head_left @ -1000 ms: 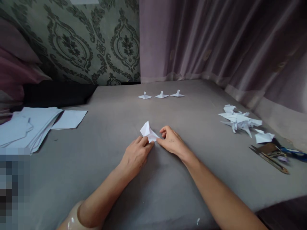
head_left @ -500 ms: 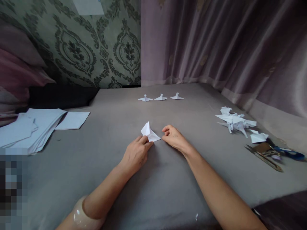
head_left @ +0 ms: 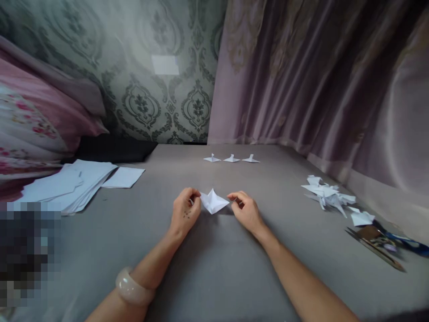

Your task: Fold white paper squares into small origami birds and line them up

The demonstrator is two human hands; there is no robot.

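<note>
Between my two hands is a piece of folded white paper [head_left: 213, 202], spread like a flattened diamond with a peak in its middle. My left hand [head_left: 186, 212] is closed in a pinch on its left tip. At the right tip, the thumb and fingers of my right hand [head_left: 246, 210] are curled together and meet the paper's point. A small shadow lies on the grey cloth below the paper. Farther back, three folded paper birds [head_left: 232, 158] stand in a row with their wings spread.
A stack of white sheets [head_left: 80, 179] lies at left, beside a smaller paper square [head_left: 124, 177]. At right are a heap of folded paper pieces [head_left: 326, 192], scissors [head_left: 405, 241] with a blue handle and a pointed tool [head_left: 375, 250]. A curtain [head_left: 301, 80] hangs behind.
My left hand has gone from pressing on the paper to pinching its left tip. The paper has turned and opened wider, and my right hand has come to its right tip. The view has tilted up.
</note>
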